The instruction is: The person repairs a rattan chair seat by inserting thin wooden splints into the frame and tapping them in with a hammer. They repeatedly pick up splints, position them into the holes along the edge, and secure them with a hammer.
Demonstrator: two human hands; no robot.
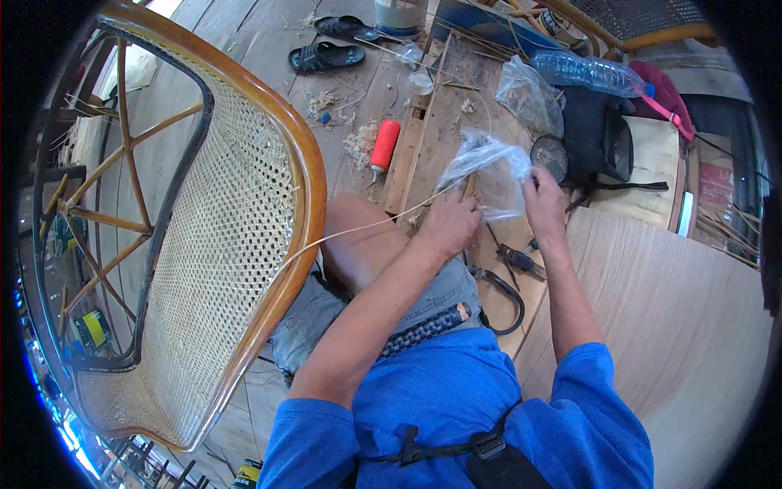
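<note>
The left hand (450, 222) and the right hand (544, 196) both work at a crumpled clear plastic bag (491, 173) held just above the wooden plank floor (444, 122), a little beyond the person's bare knee. The right hand pinches the bag's right edge between closed fingertips. The left hand is curled at the bag's lower left side, fingers bent in against the plastic; whether it grips the bag or only presses it cannot be told. A thin pale cane strand (366, 228) runs from under the left hand leftward to the rim of a wooden chair with a woven cane seat (224, 244), which lies tilted at the left, its spoked underframe facing out.

Just near of the hands, dark metal pliers (517, 262) lie on the floor, beside a curved black strap. Further off, an orange cylindrical spool (384, 145) lies among pale shavings, left of the bag. A second clear plastic bag (529, 98) sits far right of the hands, next to a black bag (599, 134). A clear plastic water bottle with a blue cap (590, 73) rests on its side beyond that. Two black sandals (330, 45) lie at the far end of the floor. A pale curved plywood sheet (668, 310) fills the right side.
</note>
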